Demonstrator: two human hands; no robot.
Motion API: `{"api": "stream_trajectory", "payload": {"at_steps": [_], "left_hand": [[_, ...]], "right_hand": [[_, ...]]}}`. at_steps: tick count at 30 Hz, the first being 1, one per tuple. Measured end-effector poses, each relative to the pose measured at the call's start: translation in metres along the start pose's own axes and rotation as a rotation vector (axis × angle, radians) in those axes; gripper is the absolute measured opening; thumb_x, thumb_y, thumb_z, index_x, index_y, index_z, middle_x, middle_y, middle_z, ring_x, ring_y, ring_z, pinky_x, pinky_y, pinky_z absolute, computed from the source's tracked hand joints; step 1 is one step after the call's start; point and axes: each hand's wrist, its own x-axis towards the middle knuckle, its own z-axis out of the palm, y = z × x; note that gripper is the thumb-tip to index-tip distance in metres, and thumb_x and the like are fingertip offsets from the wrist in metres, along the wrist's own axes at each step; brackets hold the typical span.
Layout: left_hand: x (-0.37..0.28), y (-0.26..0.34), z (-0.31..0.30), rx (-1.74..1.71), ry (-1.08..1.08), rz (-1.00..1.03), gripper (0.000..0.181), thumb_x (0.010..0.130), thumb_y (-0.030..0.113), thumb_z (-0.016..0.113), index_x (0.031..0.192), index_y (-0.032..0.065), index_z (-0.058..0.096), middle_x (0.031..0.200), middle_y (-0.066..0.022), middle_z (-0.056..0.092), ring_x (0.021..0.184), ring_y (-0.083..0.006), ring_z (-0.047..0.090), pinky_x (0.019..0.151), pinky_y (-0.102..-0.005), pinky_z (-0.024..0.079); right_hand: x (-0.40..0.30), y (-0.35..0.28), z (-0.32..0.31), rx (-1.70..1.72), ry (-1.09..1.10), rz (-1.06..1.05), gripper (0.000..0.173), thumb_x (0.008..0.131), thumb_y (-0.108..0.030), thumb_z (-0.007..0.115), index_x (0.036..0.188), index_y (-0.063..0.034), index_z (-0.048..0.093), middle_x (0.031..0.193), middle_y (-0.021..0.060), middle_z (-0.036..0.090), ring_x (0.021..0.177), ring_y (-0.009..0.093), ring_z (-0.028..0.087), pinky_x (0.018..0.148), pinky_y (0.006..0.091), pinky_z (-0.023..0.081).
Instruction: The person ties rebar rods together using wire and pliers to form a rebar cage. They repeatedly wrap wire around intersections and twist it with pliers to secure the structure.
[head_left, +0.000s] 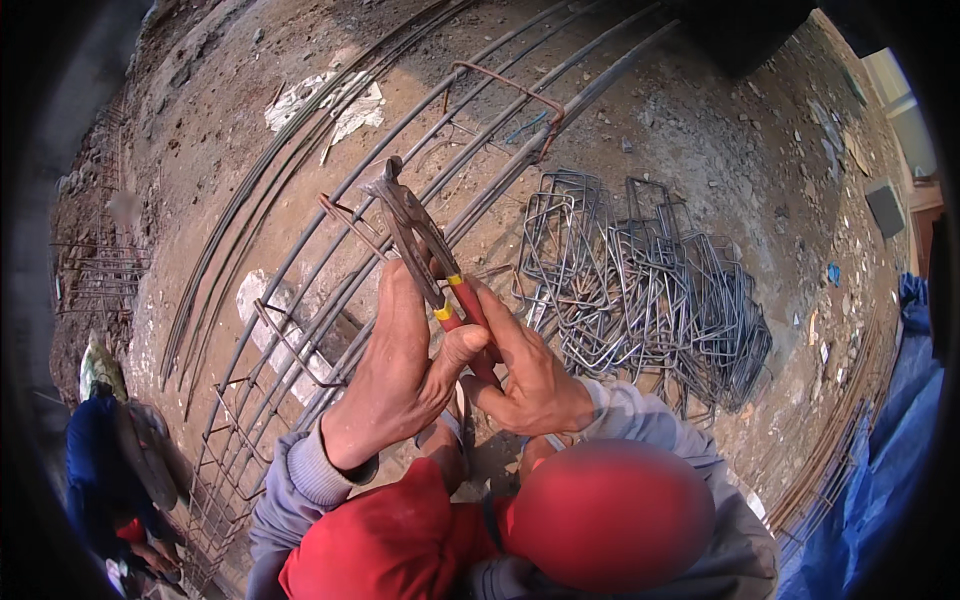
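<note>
A pair of end-cutting nippers (407, 214) with red handles and yellow bands is held up in front of me, jaws pointing away and to the upper left. My left hand (394, 367) supports it from the left, with the thumb over a handle. On the other side, my right hand (536, 371) has its fingers around the handles. Part of the grip is hidden behind both hands. Beyond and below the nippers runs a rebar cage (604, 86) of long steel bars with rusty stirrups (510, 87) around them.
A heap of bent steel stirrups (645, 300) lies at right. Loose thin rods (225, 229) curve along the left. A whitish block (259, 292) sits under the cage. Another person (101, 457) bends at lower left. Blue tarpaulin (877, 465) and more rods (817, 480) edge the right.
</note>
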Motion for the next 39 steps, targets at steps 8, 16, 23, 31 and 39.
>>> {"api": "stream_trajectory", "payload": {"at_steps": [8, 16, 23, 31, 39], "left_hand": [[-0.001, -0.03, -0.021, 0.722, 0.115, -0.072, 0.101, 0.067, 0.032, 0.09, 0.152, 0.0141, 0.038, 0.146, -0.0243, 0.033, 0.135, -0.044, 0.037, 0.108, -0.0556, 0.035], [0.004, -0.077, -0.019, 0.637, 0.188, -0.148, 0.095, 0.071, 0.0, 0.074, 0.155, 0.0128, 0.03, 0.131, -0.021, 0.045, 0.117, -0.0363, 0.052, 0.092, -0.0458, 0.046], [0.007, -0.07, -0.031, 0.303, 0.217, -0.253, 0.06, 0.079, -0.005, 0.064, 0.137, 0.0032, 0.049, 0.077, -0.0068, 0.048, 0.066, -0.0223, 0.048, 0.064, -0.0335, 0.043], [0.001, -0.071, -0.018, 0.397, 0.318, -0.155, 0.038, 0.086, 0.001, 0.068, 0.123, 0.0023, 0.059, 0.082, -0.0129, 0.054, 0.073, -0.0273, 0.056, 0.067, -0.0408, 0.046], [-0.002, -0.041, 0.014, 0.638, 0.267, 0.009, 0.029, 0.086, 0.009, 0.073, 0.11, 0.0008, 0.057, 0.097, -0.0149, 0.06, 0.085, -0.0336, 0.061, 0.074, -0.0423, 0.05]], "right_hand": [[-0.073, 0.041, -0.086, -0.171, 0.551, 0.456, 0.058, 0.078, -0.006, 0.07, 0.131, 0.0049, 0.049, 0.095, 0.0143, 0.067, 0.073, 0.017, 0.061, 0.069, 0.031, 0.051], [-0.054, 0.052, -0.078, -0.468, 0.454, 0.344, 0.046, 0.078, -0.007, 0.071, 0.122, 0.0019, 0.059, 0.091, 0.0208, 0.07, 0.075, 0.028, 0.073, 0.067, 0.0352, 0.055], [-0.043, 0.066, -0.075, -0.449, 0.516, 0.309, 0.047, 0.077, -0.004, 0.071, 0.122, 0.0039, 0.06, 0.094, 0.0229, 0.07, 0.079, 0.03, 0.074, 0.067, 0.0357, 0.057], [-0.023, 0.05, -0.094, -0.529, 0.489, 0.241, 0.044, 0.076, -0.005, 0.07, 0.119, 0.0023, 0.063, 0.076, 0.0157, 0.067, 0.065, 0.025, 0.068, 0.061, 0.0352, 0.053], [-0.032, 0.052, -0.102, -0.492, 0.606, 0.355, 0.047, 0.077, -0.008, 0.074, 0.122, 0.0004, 0.064, 0.098, 0.0199, 0.073, 0.088, 0.028, 0.074, 0.077, 0.0344, 0.056]]}}
